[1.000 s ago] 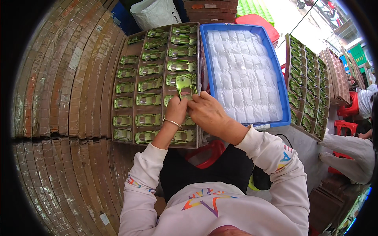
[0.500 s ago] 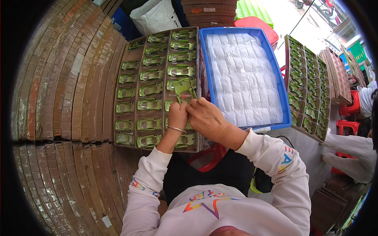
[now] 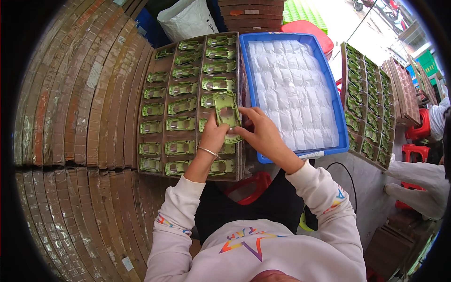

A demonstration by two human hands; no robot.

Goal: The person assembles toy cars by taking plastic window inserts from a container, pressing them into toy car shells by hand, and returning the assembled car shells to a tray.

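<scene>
Between my two hands is a green toy car body (image 3: 227,109), held above the right column of a cardboard tray (image 3: 162,118). My left hand (image 3: 213,136) pinches its left and near edge. On the opposite side, the fingers and thumb of my right hand (image 3: 260,131) grip its right edge. An opening shows in the middle of the body. Rows of similar green car bodies (image 3: 182,105) lie in the tray's three long columns, several of them hidden under my hands.
A blue plastic bin (image 3: 249,70) with white padded sheets (image 3: 291,89) adjoins the tray on the right. Beyond it stands another tray of green car bodies (image 3: 369,103). Stacked flat cartons (image 3: 70,94) rise along the left. A white sack (image 3: 185,21) and red stools (image 3: 416,152) are also around.
My right hand has shifted right and opened its grip to the car body's right side. The car body has turned more upright and shows more fully, nearer to me.
</scene>
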